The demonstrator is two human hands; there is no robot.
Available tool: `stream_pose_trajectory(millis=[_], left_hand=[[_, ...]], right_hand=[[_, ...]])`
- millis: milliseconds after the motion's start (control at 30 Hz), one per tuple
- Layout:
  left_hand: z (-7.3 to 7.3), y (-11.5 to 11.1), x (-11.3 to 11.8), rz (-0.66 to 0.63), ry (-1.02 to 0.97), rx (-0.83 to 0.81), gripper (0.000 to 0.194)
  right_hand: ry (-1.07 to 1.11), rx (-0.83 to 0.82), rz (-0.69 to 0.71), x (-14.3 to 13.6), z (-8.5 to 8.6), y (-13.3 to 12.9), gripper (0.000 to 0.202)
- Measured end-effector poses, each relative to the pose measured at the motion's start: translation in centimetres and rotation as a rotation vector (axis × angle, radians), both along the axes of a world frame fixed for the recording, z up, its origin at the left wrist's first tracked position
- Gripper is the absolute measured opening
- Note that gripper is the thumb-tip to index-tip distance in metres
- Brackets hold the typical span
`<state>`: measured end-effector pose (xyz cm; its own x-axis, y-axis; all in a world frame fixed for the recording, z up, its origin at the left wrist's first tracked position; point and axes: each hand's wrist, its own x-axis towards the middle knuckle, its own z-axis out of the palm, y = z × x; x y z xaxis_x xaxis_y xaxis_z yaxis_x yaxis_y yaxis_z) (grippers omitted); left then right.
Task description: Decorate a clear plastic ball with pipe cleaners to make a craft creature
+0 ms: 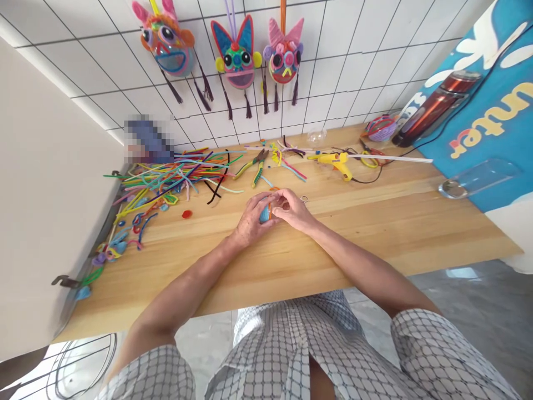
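Observation:
Near the middle of the wooden table point(366, 222), my left hand point(252, 221) is wrapped round a small light-blue piece point(265, 213) with an orange edge. My right hand point(293, 211) meets it from the right, its fingers curled in a pinch at the orange edge; what lies between those fingertips is too small to make out. Part of the blue piece is hidden by both hands. Just behind the hands lie an orange bit and green-yellow pliers point(257, 170) with open handles. A small ring point(304, 199) rests right of my right hand.
Colourful pipe cleaners point(179, 176) are heaped at the left, near a red disc point(186, 214). A yellow glue gun point(339, 163), scissors point(368, 158), a red flask point(435, 110) and a clear cup point(478, 179) are at the right. Three decorated masks point(237, 60) hang on the grid wall.

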<state>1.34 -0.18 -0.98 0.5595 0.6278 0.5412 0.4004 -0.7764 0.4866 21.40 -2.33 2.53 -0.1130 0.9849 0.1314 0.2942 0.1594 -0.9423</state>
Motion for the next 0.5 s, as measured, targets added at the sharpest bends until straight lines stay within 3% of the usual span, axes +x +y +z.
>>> stream_pose_trajectory(millis=[500], left_hand=[[0.06,-0.18,0.07,-0.043,-0.028,0.06,0.065]], right_hand=[[0.062,-0.083,0.001,-0.16,-0.11,0.23,0.032]])
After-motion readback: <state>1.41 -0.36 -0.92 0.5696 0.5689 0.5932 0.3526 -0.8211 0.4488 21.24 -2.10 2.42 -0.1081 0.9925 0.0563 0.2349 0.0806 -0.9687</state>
